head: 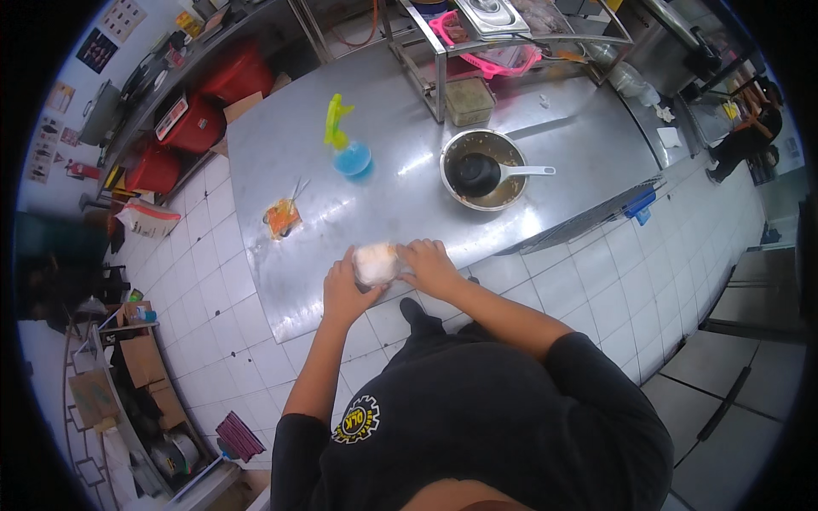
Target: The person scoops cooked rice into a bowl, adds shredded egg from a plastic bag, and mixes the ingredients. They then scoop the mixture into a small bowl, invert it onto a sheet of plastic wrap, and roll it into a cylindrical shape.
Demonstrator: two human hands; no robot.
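Between my two hands, at the near edge of the steel table (pixel 390 198), is a small clear container or wrapped pack (pixel 376 263) with pale, whitish contents; blur hides its exact kind. My left hand (pixel 345 287) grips its left side, thumb along the near edge. On the opposite side, my right hand (pixel 429 267) holds it with bent fingers. To the left lies a small plastic bag (pixel 282 218) with orange contents. Farther back stands a spray bottle (pixel 351 160) of blue liquid with a lime-green trigger head. A metal pot (pixel 452 145) to the right holds a black ladle (pixel 474 175) with a white handle.
A steel rack (pixel 441 83) carries a pink basket (pixel 505 64) and a lidded metal pan (pixel 492 19); a square tin (pixel 470 101) sits beside its leg. Red bins (pixel 185 124) stand under the left counter. A person (pixel 751 128) is at the far right.
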